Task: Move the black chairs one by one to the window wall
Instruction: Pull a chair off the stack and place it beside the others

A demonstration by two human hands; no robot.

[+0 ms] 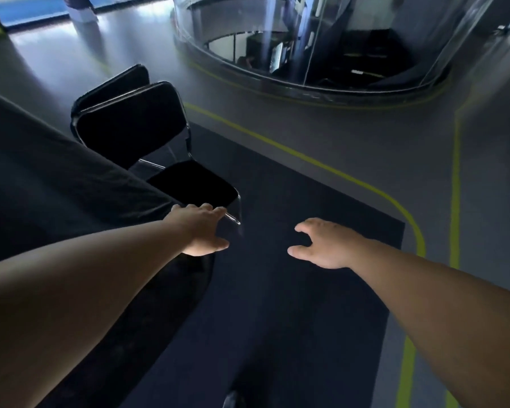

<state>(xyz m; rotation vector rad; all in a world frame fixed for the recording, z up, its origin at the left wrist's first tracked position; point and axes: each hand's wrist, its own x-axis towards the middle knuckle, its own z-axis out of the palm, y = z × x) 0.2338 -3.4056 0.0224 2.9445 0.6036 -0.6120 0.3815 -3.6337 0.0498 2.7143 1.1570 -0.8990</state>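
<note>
**A:** Where is the chair?

**B:** The nearer black chair (130,122) stands left of centre, at the far left corner of the dark mat (292,304). Its backrest is upright and its seat (192,184) is turned towards the camera. It sits just beside the black-draped table (42,172) on the left.

**A:** Is it the only one?

**B:** No, a second black chair (115,82) stands just behind it and is mostly hidden. Only its backrest shows.

**A:** What is the left hand doing?

**B:** The left hand (202,229) is stretched out to the seat's front corner. Its fingers are fairly straight, with the fingertips at the chrome frame (238,207). I cannot tell whether they touch the metal. It grasps nothing.

**A:** And the right?

**B:** The right hand (326,244) hovers over the mat, well apart from the chair. It is palm down, with the fingers loosely bent and the thumb spread, and it holds nothing.

**A:** Anything else around?

**B:** A yellow line (306,160) crosses the grey floor (365,136) beyond the mat and curves down along its right side. Farther off, a curved glass railing (277,86) rings an opening in the floor. At the bottom edge, the tip of a dark shoe (231,400) shows on the mat
</note>
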